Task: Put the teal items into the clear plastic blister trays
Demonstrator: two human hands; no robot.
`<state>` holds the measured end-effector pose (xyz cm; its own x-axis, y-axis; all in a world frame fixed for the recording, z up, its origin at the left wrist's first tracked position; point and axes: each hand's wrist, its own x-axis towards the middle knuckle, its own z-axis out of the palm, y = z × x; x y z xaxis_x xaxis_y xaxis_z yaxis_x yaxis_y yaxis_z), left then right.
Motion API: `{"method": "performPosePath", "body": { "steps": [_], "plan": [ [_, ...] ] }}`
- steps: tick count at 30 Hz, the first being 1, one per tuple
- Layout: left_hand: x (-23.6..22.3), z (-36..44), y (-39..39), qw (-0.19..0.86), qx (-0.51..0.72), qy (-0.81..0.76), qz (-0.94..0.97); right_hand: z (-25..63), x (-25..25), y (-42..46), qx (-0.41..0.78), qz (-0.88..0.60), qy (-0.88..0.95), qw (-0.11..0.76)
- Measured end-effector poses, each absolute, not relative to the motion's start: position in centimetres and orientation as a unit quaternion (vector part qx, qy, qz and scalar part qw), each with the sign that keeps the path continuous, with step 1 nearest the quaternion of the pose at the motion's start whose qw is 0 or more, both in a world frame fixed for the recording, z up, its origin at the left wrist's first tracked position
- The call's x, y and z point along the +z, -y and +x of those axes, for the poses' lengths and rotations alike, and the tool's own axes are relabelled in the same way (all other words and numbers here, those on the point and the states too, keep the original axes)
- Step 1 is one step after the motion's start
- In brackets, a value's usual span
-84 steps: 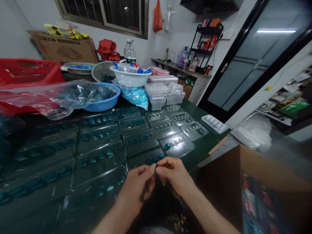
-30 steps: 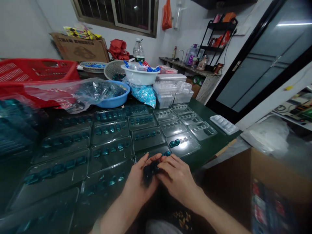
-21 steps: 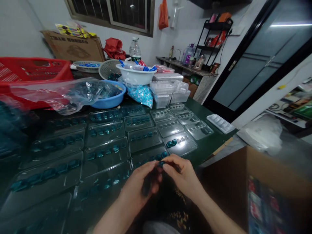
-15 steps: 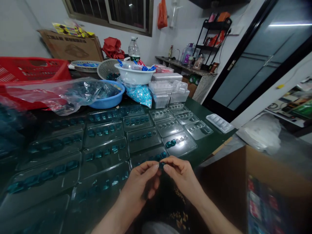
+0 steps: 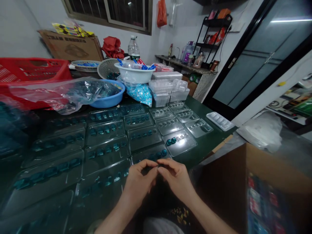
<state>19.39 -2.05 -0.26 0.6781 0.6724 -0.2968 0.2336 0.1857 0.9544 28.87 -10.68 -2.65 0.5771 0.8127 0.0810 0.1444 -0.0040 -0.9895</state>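
Left hand and right hand now closer, fingers pinched narrow, anything between indiscernible

The left hand and right hand meet at the fingertips; whether something small sits between them is hard to tell. Beyond them, see-through trays lie in rows on a dark green surface, many with a line of teal pieces. Behind the trays are a red basket at left, a blue basin, a white basin and stacked boxes. An open carton stands to the right of the hands.
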Motion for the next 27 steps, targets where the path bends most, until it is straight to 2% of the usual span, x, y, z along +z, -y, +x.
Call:
{"method": "performPosePath", "body": {
  "steps": [6, 12, 17, 23, 27],
  "plan": [
    [-0.6, 19.3, 2.1, 0.691, 0.181, -0.378, 0.589, 28.6, -2.6, 10.7, 0.231, -0.648, 0.436, 0.581],
    [-0.3, 19.2, 1.4, 0.782, 0.140, -0.359, 0.490, 29.2, -2.3, 11.2, 0.384, -0.571, 0.384, 0.615],
    [-0.4, 18.6, 0.8, 0.862, 0.091, -0.318, 0.384, 29.5, -1.8, 11.2, 0.428, -0.523, 0.384, 0.630],
    [0.2, 18.5, 0.7, 0.901, -0.009, -0.349, 0.258, 29.1, -1.8, 10.6, 0.394, -0.561, 0.353, 0.637],
    [0.5, 18.3, 0.9, 0.912, -0.028, -0.360, 0.196, 28.4, -1.4, 10.5, 0.331, -0.578, 0.366, 0.650]
  ]
}}
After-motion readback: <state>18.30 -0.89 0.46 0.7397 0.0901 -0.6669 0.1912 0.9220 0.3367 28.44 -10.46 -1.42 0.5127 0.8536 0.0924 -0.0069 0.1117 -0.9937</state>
